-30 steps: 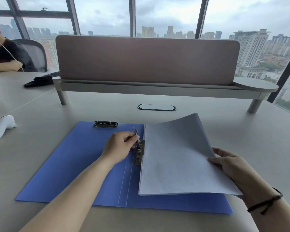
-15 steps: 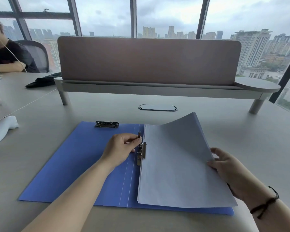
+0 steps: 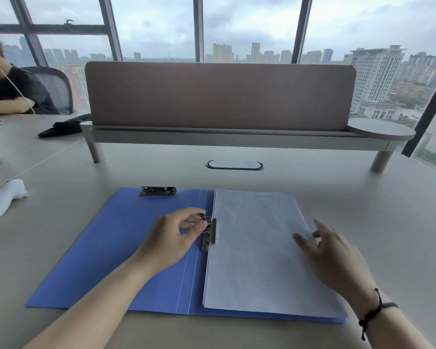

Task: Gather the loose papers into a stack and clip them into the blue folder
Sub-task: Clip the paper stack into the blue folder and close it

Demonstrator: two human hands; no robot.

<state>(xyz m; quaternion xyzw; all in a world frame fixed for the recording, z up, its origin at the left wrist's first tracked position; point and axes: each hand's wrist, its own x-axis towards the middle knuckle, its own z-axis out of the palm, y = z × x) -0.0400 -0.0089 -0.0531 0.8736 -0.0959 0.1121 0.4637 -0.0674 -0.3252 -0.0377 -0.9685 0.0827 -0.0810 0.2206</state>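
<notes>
While the blue folder (image 3: 116,250) is lying spread open and flat on the smooth, pale grey tabletop (image 3: 375,212), a rectangular stack of white papers (image 3: 257,250) is being carried on the folder's right half, its left edge lined up along the creased spine. Thin, matte card is what the folder seems to be made of, with fine scored lines running beside the spine. A narrow metal clip (image 3: 210,235), shiny and brass-toned, is being seated over the stack's left edge, about halfway along the spine. The clip's small wire lever is being pinched between thumb and fingertips of the left hand (image 3: 173,238), which is resting over the folder's bare left half. The right hand (image 3: 335,258) is being held just above the stack's right portion with its fingers loosely spread and nothing gripped; whether the fingertips are touching the paper cannot be told. A dark cord bracelet (image 3: 375,312) is being worn on that wrist. A second, darker metal clip (image 3: 158,191), oblong and flat, is sitting at the far edge of the folder's left half. Beyond the folder, an oval cable port (image 3: 234,165) is set into the tabletop, and farther back a rounded, fabric-like brown divider panel (image 3: 219,95) is standing on a raised shelf with cylindrical legs.
</notes>
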